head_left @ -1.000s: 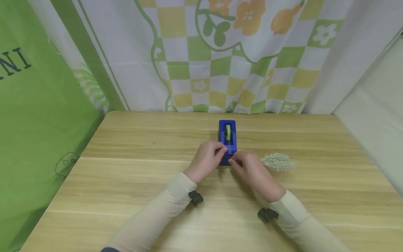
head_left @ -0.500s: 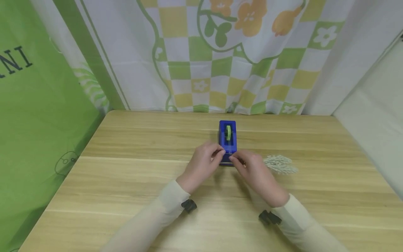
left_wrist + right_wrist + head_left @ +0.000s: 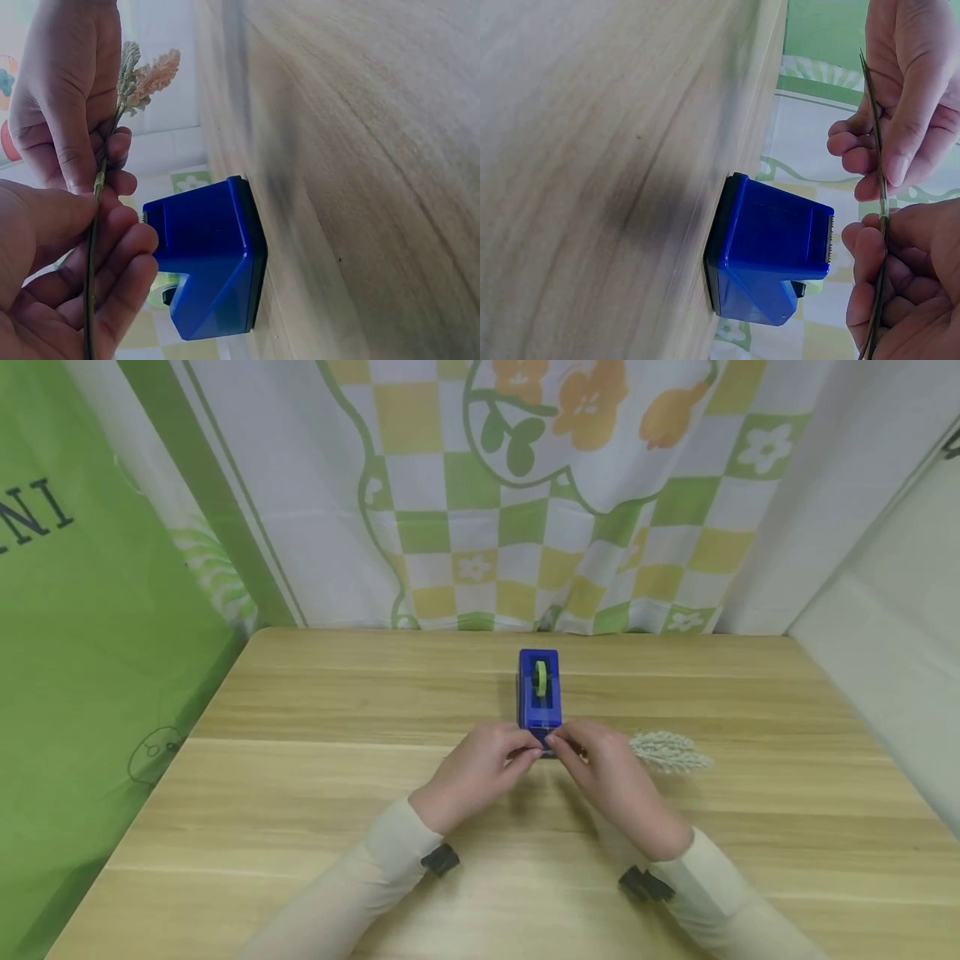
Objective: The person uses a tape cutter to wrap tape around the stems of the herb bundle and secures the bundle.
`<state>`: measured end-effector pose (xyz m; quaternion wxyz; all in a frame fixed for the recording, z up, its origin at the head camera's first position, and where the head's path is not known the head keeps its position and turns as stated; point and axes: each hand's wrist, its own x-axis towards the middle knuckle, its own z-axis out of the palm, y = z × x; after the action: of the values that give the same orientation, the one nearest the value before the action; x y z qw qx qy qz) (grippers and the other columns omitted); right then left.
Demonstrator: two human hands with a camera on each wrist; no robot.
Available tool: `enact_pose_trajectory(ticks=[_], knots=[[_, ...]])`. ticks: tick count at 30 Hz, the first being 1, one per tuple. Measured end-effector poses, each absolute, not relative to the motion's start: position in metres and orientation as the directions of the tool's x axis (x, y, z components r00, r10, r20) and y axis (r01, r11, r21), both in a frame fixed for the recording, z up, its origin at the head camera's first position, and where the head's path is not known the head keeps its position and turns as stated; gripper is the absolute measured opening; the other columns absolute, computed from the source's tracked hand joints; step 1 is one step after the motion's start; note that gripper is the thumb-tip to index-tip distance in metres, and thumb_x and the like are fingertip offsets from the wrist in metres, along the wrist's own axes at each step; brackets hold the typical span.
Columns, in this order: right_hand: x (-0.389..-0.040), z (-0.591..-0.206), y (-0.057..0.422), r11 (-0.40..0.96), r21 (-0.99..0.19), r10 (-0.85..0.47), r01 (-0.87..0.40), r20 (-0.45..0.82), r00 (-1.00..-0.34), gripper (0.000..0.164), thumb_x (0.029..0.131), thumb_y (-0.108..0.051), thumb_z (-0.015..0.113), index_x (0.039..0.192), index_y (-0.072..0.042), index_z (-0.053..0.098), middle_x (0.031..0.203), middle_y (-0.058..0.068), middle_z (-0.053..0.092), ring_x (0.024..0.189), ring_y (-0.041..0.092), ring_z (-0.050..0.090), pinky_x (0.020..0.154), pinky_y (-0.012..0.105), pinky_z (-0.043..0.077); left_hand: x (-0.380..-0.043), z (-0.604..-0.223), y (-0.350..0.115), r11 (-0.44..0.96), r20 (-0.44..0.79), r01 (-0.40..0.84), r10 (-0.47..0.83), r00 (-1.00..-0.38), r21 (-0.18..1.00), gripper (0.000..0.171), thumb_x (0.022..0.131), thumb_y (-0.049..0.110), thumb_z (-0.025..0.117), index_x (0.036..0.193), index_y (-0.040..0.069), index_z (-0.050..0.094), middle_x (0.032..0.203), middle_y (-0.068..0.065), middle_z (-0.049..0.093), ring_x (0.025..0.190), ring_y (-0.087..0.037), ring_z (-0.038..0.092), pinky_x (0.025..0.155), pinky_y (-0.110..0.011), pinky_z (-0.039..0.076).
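Observation:
A thin bunch of flower stems (image 3: 877, 289), green and dark, runs through both hands above the table. My left hand (image 3: 476, 772) pinches the stems between thumb and fingers towards their bare end. Close beside it, my right hand (image 3: 606, 768) pinches them nearer the flower heads (image 3: 670, 752), which stick out past its far side. In the left wrist view the heads (image 3: 150, 79) look pale green and dusty pink. A short shiny band, like clear tape (image 3: 884, 204), shows on the stems between the two hands. Just behind the fingertips stands a blue tape dispenser (image 3: 538, 689).
A yellow-green tape roll (image 3: 541, 678) sits in the dispenser, whose toothed cutting edge (image 3: 830, 238) faces the hands. All this is over a light wooden table (image 3: 337, 693). A patterned curtain (image 3: 480, 527) hangs behind it, with a green cloth (image 3: 112, 652) on the left.
The left hand has come down from beside the dispenser towards the person, its fingertips now close to the right hand's. The right hand and flower heads have shifted only slightly.

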<state>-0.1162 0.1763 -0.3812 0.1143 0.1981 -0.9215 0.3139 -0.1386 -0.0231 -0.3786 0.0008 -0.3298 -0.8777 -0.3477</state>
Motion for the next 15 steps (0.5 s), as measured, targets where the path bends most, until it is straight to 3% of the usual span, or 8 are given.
enact_pose_trajectory(ticks=[15], knots=[[-0.1126, -0.3788, 0.1775, 0.759, -0.506, -0.294, -0.411, 0.297, -0.909, 0.015, 0.104, -0.016, 0.065, 0.101, -0.008, 0.078, 0.097, 0.004, 0.078, 0.08, 0.009, 0.069, 0.069, 0.027, 0.057, -0.1389, -0.3862, -0.0256, 0.506, 0.278, 0.601, 0.574, -0.77, 0.619, 0.016, 0.104, 0.015, 0.066, 0.103, 0.005, 0.078, 0.1, -0.006, 0.078, 0.085, -0.014, 0.069, 0.077, -0.025, 0.057]])
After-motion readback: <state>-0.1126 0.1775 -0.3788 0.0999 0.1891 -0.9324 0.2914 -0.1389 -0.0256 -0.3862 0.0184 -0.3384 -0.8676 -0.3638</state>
